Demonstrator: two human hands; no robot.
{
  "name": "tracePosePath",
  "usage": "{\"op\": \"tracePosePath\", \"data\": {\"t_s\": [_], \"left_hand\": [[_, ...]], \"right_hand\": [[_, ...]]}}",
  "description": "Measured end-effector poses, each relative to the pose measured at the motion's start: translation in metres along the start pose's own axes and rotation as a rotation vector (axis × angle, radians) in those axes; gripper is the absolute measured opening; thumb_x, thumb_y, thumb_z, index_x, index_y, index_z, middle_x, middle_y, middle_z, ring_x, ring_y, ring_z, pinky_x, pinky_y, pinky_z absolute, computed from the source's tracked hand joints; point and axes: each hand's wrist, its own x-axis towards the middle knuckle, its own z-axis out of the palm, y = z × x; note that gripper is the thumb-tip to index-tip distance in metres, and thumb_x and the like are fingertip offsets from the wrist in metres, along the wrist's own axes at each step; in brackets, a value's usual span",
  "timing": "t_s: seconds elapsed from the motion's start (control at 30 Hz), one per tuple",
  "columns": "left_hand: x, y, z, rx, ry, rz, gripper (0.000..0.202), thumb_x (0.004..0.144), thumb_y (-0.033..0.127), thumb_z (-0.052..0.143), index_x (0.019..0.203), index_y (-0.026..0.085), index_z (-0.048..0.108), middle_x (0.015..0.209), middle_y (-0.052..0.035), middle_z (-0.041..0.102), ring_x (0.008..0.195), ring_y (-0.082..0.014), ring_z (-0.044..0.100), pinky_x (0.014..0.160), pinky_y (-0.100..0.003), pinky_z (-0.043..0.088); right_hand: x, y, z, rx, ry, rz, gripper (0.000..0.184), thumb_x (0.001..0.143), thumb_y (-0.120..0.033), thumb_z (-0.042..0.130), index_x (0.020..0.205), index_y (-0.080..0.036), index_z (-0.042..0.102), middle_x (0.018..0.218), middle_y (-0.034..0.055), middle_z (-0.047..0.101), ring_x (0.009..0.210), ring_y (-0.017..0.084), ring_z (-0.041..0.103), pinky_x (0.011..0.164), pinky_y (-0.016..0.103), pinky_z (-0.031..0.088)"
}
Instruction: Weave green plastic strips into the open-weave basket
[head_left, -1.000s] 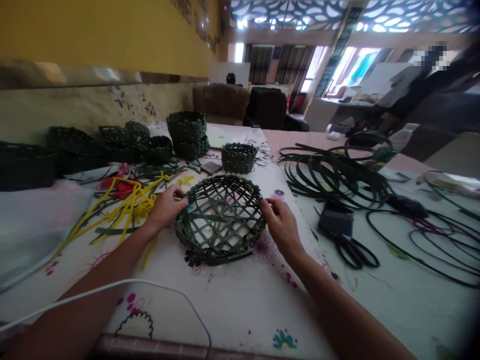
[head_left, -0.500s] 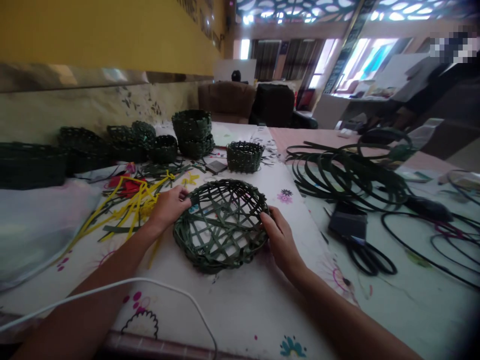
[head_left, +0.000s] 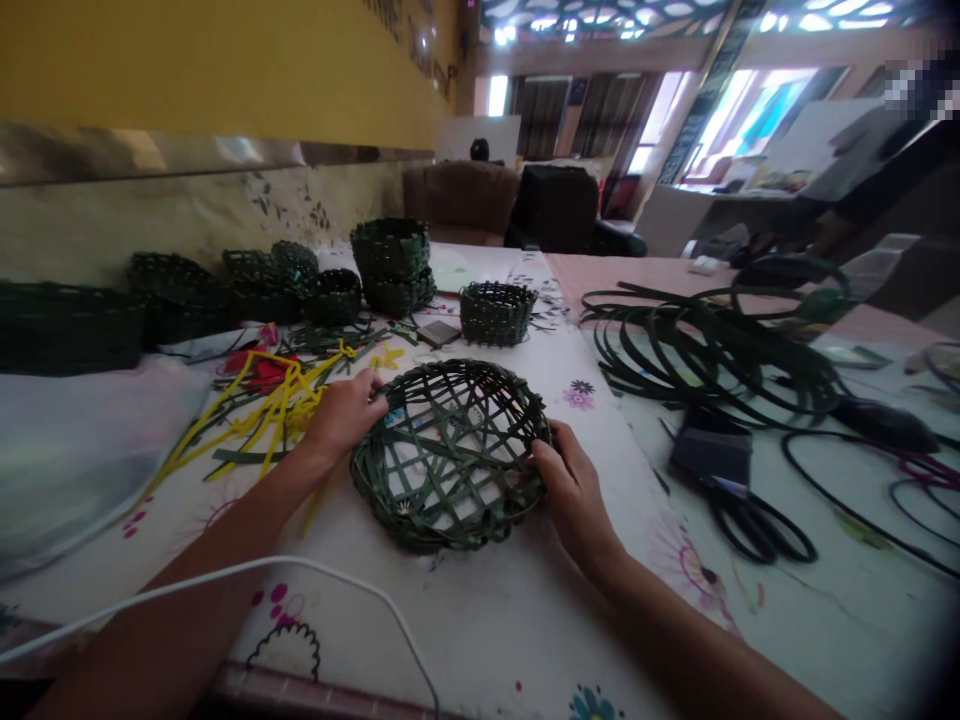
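Observation:
In front of me a round, shallow basket point(head_left: 450, 535) of dark green woven strips rests tilted on the flowered table cover, its open lattice showing the white surface beneath. My left hand point(head_left: 345, 415) grips its rim at the upper left, thumb and fingers closed on the edge. On the right side my right hand point(head_left: 574, 490) pinches the rim, thumb inside and fingers outside. Yellow strips point(head_left: 277, 400) lie in a loose heap just left of my left hand. Behind the basket stands a smaller green woven basket point(head_left: 496, 313).
Several more green baskets point(head_left: 390, 255) line the back left by the wall. Coiled green strips point(head_left: 705, 340), scissors point(head_left: 757, 520) and a dark phone-like slab point(head_left: 712, 450) lie to the right. A clear plastic bag point(head_left: 90, 450) sits at left; a white cable point(head_left: 300, 565) crosses the front.
The view has shifted slightly, so the scene sits a little further right. Both hands keep their hold on the basket's rim, and the basket looks almost unmoved.

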Motion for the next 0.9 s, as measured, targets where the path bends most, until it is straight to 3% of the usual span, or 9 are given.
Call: {"op": "tracePosePath", "data": {"t_s": [0.7, 0.9], "left_hand": [[0.0031, 0.0017, 0.0007, 0.096, 0.008, -0.010, 0.023, 0.080, 0.029, 0.053, 0.097, 0.021, 0.067, 0.084, -0.0057, 0.073, 0.079, -0.0239, 0.067, 0.070, -0.029, 0.045], [0.0048, -0.0020, 0.0022, -0.159, 0.030, -0.070, 0.018, 0.071, 0.026, 0.057, 0.086, 0.022, 0.066, 0.079, -0.0044, 0.070, 0.080, -0.0246, 0.066, 0.074, -0.031, 0.046]], "right_hand": [[-0.0061, -0.0030, -0.0005, -0.001, 0.004, -0.035, 0.032, 0.089, -0.044, 0.047, 0.108, -0.020, 0.058, 0.092, 0.0045, 0.065, 0.088, 0.024, 0.059, 0.074, 0.035, 0.046], [-0.0076, -0.0033, 0.0001, 0.012, -0.012, -0.032, 0.033, 0.089, -0.045, 0.047, 0.109, -0.020, 0.058, 0.092, 0.0045, 0.065, 0.087, 0.024, 0.059, 0.074, 0.035, 0.045]]}}
